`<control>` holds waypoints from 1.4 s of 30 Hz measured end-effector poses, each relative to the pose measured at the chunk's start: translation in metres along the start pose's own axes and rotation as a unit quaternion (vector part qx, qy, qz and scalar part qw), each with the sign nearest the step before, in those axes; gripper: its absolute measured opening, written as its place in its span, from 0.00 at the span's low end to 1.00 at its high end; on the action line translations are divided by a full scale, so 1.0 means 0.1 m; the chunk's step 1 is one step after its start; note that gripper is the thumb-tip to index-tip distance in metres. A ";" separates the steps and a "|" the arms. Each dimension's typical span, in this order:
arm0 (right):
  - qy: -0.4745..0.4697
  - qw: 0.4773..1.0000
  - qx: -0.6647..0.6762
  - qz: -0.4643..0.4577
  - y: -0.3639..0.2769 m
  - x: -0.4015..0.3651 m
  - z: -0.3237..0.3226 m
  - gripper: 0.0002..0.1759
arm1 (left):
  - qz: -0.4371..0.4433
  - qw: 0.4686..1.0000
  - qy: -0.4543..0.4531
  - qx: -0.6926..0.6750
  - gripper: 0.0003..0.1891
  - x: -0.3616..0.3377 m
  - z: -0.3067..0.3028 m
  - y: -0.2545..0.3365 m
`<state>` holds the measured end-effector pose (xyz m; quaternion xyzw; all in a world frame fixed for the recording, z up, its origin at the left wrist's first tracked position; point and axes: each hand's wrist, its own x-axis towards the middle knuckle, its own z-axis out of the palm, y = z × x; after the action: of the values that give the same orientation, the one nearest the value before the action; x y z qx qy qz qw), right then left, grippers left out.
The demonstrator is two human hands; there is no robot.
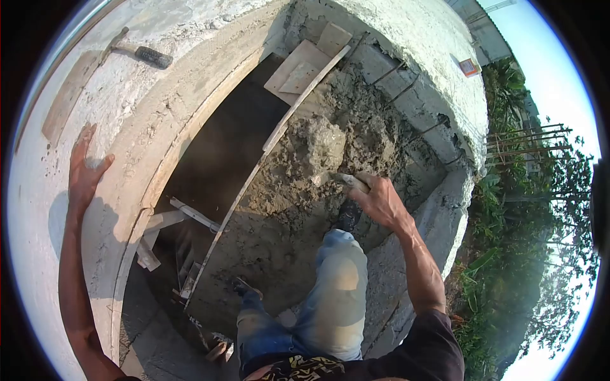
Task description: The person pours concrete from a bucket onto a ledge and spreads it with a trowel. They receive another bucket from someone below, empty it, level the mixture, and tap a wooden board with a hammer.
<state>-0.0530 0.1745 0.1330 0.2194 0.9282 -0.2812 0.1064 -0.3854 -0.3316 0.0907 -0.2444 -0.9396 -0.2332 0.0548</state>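
Observation:
My right hand [379, 200] is wrapped round the handle of a trowel [348, 181], whose tip touches a heap of wet concrete [325, 147] in the middle of the view. Around the heap lies rough grey mortar, smoother toward my legs. My left hand [87, 166] rests on the pale concrete ledge at the left, fingers spread, holding nothing. Above it on the same ledge lies a hammer [151, 56] with a black grip, beside a flat wooden board [70, 95].
A thin curved board [244, 190] edges the mortar beside a dark opening [222, 127]. Metal bars [389, 73] stick out of the broken wall at the upper right. A small orange box [469, 67] sits on the wall top. Wood pieces [298, 73] lie at the top.

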 end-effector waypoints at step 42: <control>0.049 0.898 -0.415 0.140 1.14 3.11 0.28 0.11 | 0.009 0.999 -0.030 0.021 0.41 0.05 -0.09 0.31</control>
<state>-0.2720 0.3520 -0.0442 0.2968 0.9243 0.1585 0.1804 -0.3751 -0.3097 0.1121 -0.2582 -0.9433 -0.2055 0.0342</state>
